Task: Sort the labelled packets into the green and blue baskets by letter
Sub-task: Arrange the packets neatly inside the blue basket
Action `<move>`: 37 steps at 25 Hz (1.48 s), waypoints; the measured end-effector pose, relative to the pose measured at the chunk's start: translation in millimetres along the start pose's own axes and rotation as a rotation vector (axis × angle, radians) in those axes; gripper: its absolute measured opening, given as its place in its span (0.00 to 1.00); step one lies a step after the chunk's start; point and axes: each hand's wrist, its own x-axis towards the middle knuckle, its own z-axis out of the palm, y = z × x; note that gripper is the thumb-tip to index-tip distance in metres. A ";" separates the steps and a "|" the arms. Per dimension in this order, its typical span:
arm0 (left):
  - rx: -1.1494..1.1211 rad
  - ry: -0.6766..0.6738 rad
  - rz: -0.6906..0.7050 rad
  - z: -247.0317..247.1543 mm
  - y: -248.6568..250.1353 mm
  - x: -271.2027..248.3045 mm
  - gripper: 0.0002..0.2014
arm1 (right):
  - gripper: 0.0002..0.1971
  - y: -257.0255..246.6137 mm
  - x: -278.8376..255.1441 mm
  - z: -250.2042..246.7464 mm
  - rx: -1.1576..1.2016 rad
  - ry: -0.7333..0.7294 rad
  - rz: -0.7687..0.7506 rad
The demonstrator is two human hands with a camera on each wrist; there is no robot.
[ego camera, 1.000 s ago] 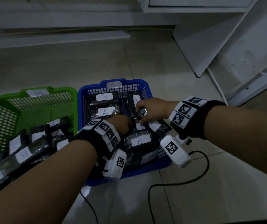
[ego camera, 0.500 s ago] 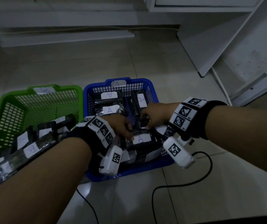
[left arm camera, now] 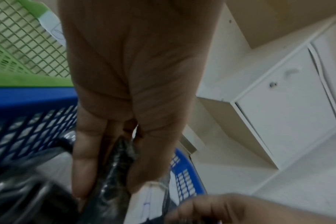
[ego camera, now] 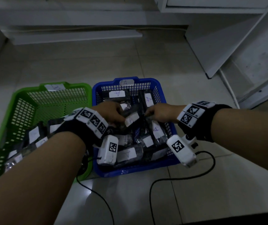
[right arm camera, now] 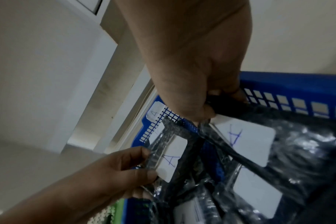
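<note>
Both hands (ego camera: pixel 112 113) (ego camera: pixel 160 113) pinch packets (ego camera: pixel 130 119) over blue basket (ego camera: pixel 146 82)

Left hand (left arm camera: pixel 136 94) pinches a black packet (left arm camera: pixel 113 171).

Left grip (ego camera: pixel 112 114) pinching; right grip (ego camera: pixel 160 113) curled, both forearms extended.
</note>
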 end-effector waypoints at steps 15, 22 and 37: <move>0.036 0.070 -0.100 40.1 9.3 8.4 0.17 | 0.27 -2.7 -4.0 -4.1 -0.054 -0.137 -0.050; 0.095 -0.038 -0.134 53.6 23.6 18.4 0.21 | 0.21 7.7 -5.7 -26.5 0.050 0.152 -0.003; 0.029 0.023 -0.086 17.3 11.9 3.8 0.40 | 0.21 8.1 -2.4 30.6 -0.136 0.218 -0.029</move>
